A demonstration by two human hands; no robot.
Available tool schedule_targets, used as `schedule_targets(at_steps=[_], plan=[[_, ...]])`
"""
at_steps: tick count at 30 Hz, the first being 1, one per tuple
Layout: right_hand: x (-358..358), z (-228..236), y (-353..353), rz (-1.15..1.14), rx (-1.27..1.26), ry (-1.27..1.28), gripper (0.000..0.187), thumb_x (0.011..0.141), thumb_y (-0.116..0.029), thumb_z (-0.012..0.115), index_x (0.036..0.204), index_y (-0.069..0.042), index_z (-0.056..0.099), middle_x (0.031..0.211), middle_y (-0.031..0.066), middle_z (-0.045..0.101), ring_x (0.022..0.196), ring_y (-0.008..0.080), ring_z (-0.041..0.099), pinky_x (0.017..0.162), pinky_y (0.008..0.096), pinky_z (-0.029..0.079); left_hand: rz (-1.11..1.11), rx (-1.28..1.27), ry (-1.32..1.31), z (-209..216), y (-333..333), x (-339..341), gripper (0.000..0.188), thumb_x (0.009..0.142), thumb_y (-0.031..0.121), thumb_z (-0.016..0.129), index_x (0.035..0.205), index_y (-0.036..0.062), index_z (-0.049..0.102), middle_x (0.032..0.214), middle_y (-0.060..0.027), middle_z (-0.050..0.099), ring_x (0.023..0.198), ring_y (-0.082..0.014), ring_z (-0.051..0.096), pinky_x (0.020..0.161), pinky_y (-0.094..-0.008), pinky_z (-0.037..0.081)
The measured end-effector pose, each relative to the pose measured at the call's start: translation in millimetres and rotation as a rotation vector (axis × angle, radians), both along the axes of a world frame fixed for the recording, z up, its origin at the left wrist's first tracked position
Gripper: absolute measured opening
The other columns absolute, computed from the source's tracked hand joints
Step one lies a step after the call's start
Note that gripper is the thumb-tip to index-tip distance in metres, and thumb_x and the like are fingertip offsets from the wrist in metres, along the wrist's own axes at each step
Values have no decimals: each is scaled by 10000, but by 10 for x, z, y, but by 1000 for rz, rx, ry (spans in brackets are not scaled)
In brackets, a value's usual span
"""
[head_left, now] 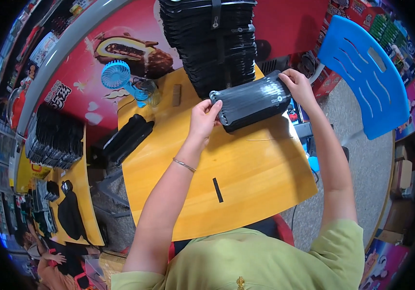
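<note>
In front of me, above the far part of the yellow wooden table (pixel 193 193), I hold a glossy black bundle (pixel 252 102) of flat, layered pieces with white print near its right end. My left hand (pixel 204 119) grips its left end, the thumb on top and the fingers mostly hidden beneath. The far right corner is pinched by my right hand (pixel 296 87). A tall stack of similar black pieces (pixel 207 43), banded with a black strap, rises just behind the bundle. Nearer to me, a short black strip (pixel 217 190) lies on the wood.
A blue handheld fan (pixel 116 75), a clear glass (pixel 150 93), a small brown block (pixel 176 95) and a folded black piece (pixel 129 137) are at the table's left. A blue chair (pixel 367 77) stands at right. Black stacks (pixel 55 137) fill a side table; another person's hand (pixel 56 257) shows lower left.
</note>
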State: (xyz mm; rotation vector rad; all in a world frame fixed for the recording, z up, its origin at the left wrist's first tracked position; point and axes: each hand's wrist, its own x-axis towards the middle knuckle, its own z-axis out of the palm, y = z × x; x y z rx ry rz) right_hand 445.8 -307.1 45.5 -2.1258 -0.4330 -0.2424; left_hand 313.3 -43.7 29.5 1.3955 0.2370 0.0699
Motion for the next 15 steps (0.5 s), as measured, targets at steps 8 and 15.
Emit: schedule_targets(at_steps=[8,15], plan=[[40,-65,-8,-23,17,27,285,859,-254,611,938,18,635,769,131,654,710,188,626,663,305,470,21,59,13,-22,3,79,163,890,212,615,853,52,616,713,19,615,551,-40,537,488,-174,422],[88,-115,-22,-30,-13,26,284,861,-254,610,939,17,637,777,137,658,709,195,635,663,311,478,41,83,8,-104,-7,105,158,882,211,626,872,54,619,711,24,611,550,-36,529,477,-170,409]])
